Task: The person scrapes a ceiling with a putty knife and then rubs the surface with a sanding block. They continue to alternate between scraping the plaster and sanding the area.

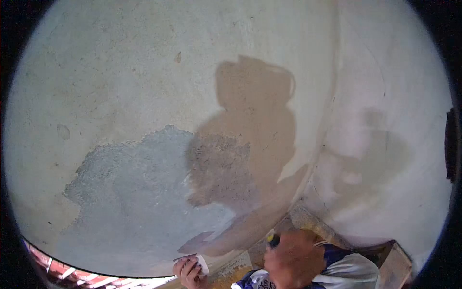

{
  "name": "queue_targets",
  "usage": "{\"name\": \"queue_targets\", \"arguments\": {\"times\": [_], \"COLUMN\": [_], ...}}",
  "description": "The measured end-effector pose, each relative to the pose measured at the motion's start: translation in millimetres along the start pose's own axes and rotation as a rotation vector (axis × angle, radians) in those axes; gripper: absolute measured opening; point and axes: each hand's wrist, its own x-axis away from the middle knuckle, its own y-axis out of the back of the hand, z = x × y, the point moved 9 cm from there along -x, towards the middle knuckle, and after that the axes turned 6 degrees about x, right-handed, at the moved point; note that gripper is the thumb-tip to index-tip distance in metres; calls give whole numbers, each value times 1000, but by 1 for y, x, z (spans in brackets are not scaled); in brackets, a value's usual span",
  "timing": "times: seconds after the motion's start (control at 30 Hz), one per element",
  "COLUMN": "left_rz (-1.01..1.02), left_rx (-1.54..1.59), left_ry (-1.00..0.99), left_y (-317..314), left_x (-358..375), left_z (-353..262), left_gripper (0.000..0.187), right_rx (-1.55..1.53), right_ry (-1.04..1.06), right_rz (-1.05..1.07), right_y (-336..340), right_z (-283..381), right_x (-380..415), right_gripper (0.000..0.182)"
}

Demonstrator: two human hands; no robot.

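My left hand (190, 273) is at the bottom, with its fingers closed around a small flat white piece with a dark edge (203, 265); its exact kind does not show. To the right, my right hand (294, 257) is blurred by motion and closed on a black and yellow handle (273, 240). The rest of that tool is hidden or smeared. Both hands are in front of the lower wall (120, 77). A rough-edged grey patch (125, 192) covers part of its surface, partly under my shadow.
A second wall (385, 72) meets the first at a corner on the right. A wooden box-like object (397, 262) stands low at the right. Red and white slats (72, 274) show at the bottom left. A dark object (450, 144) is at the right edge.
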Motion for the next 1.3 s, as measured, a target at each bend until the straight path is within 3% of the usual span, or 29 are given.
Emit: {"name": "queue_targets", "arguments": {"times": [0.03,0.1,0.17,0.27,0.5,0.57,0.63,0.67,0.73,0.8,0.87,0.9,0.97,1.03,1.13,1.2,1.23,1.3], "left_rz": [18,29,32,47,-10,-3,0,-12,6,4,5,9,11,55,18,-18,-21,-42], "left_rx": [8,34,55,81,137,158,178,181,200,208,219,223,222,200,236,236,244,258], "left_ry": [-18,-41,-56,-84,-85,-97,-77,-68,-83,-68,-64,-72,-70,-31,-67,-24,-7,-11], "left_y": [8,21,33,45,64,63,62,62,57,59,60,60,48,42,40,42,41,30], "left_x": [2,3,9,9,7,6,6,6,4,5,11,16,13,12,10,14,18,14], "left_z": [7,14,18,16,13,14,12,11,8,9,9,9,12,12,12,11,9,11], "left_gripper": [20,21,22,21,13,13,14,14,16,13,10,9,8,9,9,9,9,9], "right_rx": [27,93,225,72,224,-385,-471,-227,79,209,-189,-634,-542,-39,-52,-299,-517,-304], "right_ry": [135,-16,-588,-576,-694,-1132,-1047,-745,-675,-1140,-1335,-1232,-971,-1048,-1680,-1764,-1618,-1161], "right_rz": [24,7,-89,-454,-246,-295,-318,-311,-106,289,140,-225,-145,307,452,422,324,281], "right_y": [-5,-11,-16,-12,-66,-52,-52,-59,-75,-78,-80,-73,-71,-89,-119,-128,-126,-114], "right_z": [7,-4,-36,-33,-55,-53,-35,-19,-26,-101,-104,-85,-47,-37,-71,-75,-79,-60], "right_x": [-9,-13,23,45,88,78,50,18,14,83,115,115,70,60,194,229,224,174], "right_gripper": [22,15,28,29,44,20,12,17,30,34,36,33,31,31,30,27,26,21]}}
